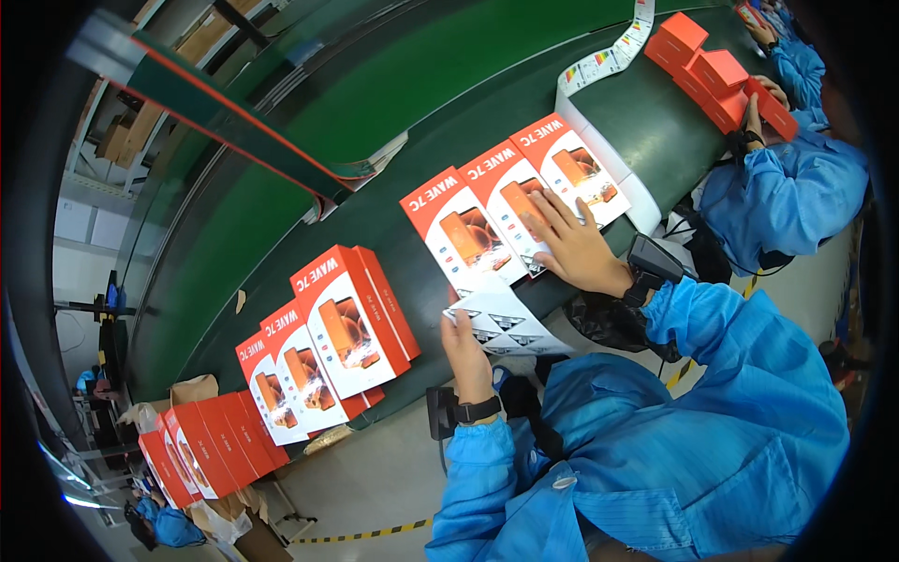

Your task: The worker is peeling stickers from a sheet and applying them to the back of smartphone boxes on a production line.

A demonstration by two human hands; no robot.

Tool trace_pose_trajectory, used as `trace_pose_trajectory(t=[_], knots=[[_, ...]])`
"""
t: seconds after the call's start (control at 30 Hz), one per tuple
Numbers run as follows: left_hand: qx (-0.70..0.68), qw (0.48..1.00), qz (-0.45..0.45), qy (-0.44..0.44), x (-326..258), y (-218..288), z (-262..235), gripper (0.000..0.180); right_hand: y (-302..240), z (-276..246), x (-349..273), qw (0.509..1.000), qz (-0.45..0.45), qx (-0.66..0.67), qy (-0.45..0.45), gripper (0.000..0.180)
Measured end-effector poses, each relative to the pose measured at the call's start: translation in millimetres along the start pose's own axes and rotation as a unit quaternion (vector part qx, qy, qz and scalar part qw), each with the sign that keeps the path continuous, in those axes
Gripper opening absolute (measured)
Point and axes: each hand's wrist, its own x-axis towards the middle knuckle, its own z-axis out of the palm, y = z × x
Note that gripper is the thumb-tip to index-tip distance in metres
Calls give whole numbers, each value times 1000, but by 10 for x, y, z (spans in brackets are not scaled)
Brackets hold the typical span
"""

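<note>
Three red and white phone boxes lie face up in a row in front of me: a left box (pixel 440 211), a middle box (pixel 496 178) and a right box (pixel 543 140). My right hand (pixel 582 251) rests with spread fingers on the middle box, its fingertips over the printed phone picture. Between my left thumb and fingers, my left hand (pixel 470 361) grips a white sheet of labels (pixel 515 323) with black triangular marks. The sheet hangs at the near edge of the left box and partly covers its lower end.
Stacked phone boxes (pixel 342 323) stand left on the green conveyor belt (pixel 412 361), with more red boxes (pixel 220 445) beyond. A long label strip (pixel 599 67) curls at the far right. There, a co-worker (pixel 787 201) handles red boxes (pixel 716 75). A green upright frame (pixel 225 117) crosses the far side.
</note>
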Motion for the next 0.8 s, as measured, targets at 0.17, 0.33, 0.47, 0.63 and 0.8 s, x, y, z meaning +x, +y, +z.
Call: trace_pose_trajectory(t=[0.17, 0.33, 0.47, 0.63, 0.8], knots=[[90, 996, -8, -24, -33, 22, -314, 28, -108, 97, 81, 999, 26, -41, 9, 55], [102, 989, 29, -107, -530, 616, -433, 25, -257, 31, 134, 997, 40, 49, 49, 49], [227, 935, 272, -30, -889, 1264, -1242, 55, -967, -127, 147, 960, 44, 272, 56, 45], [37, 906, 283, 312, -596, 2007, -2549, 47, -1874, 191, 667, 813, 96, 571, -58, 69], [-47, 981, 81, 172, -141, 1759, -2852, 53, -2102, 259, 1040, 631, 165, 744, -146, 80]])
